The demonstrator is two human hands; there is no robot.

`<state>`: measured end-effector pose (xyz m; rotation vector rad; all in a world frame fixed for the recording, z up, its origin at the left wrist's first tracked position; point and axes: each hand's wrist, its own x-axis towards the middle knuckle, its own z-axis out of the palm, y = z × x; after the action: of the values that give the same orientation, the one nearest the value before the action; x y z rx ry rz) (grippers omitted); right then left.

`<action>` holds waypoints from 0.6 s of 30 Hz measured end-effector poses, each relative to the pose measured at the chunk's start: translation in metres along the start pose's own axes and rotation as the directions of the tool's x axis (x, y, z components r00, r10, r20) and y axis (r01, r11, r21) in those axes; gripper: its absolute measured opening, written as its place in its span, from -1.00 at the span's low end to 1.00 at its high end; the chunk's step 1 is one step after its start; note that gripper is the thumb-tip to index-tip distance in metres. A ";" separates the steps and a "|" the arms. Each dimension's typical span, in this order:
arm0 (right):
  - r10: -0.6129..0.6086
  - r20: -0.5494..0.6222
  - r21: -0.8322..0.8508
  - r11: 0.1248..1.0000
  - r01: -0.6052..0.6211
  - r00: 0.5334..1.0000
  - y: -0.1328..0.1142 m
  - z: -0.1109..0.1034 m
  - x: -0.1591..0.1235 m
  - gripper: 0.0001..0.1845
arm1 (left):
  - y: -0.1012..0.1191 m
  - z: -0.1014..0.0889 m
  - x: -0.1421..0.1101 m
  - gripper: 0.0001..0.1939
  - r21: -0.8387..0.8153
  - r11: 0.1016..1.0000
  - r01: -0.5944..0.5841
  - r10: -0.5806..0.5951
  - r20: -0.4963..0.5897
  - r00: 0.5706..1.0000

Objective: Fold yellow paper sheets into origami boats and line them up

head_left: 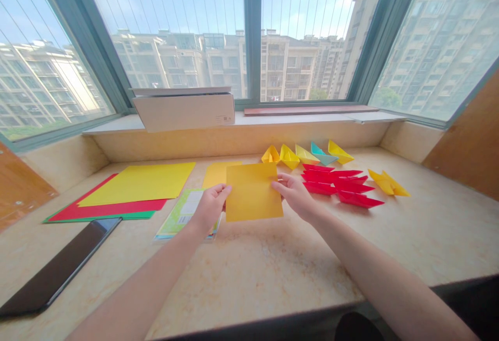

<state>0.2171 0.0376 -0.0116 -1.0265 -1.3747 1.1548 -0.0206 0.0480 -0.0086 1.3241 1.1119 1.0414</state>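
A: Edges first. Where is the held orange-yellow sheet (254, 195)?

B: On my feed, it is mid-scene, over the tabletop (265, 273). The left hand (208, 207) has its fingers pinched on the left edge; the right hand (295, 194) has its fingers pinched on the right edge. I note the sheet spread open, its near edge well apart from the tabletop's near edge.

A: Room to move?

B: Most of it on the near side, between the forearms. To the right, I read a narrow gap from the right hand to the red folded boats (331, 177). To the left, the left forearm crosses over a clear packet (177, 213). A smaller orange sheet (216, 173) lies just beyond the left hand.

A: Counts?

B: Far row: five folded boats (306, 155), three yellow, one orange, one blue. Far right: one orange folded piece (390, 184). Red ones overlap; I cannot fix their number. Left: large sheets in three colours, yellow (136, 185) over red (113, 211) over green (142, 215). One phone (64, 265), near left. One white box (183, 112) on the windowsill (253, 121).
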 end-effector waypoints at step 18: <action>0.002 0.006 -0.062 0.998 -0.002 1.000 0.004 0.000 0.001 -0.65 | -0.009 -0.004 0.006 -0.65 0.070 0.997 0.035 -0.033 -0.027 0.999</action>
<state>0.2174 0.0395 -0.0155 -1.0694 -1.4219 1.1237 -0.0243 0.0545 -0.0175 1.3468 1.1961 1.0045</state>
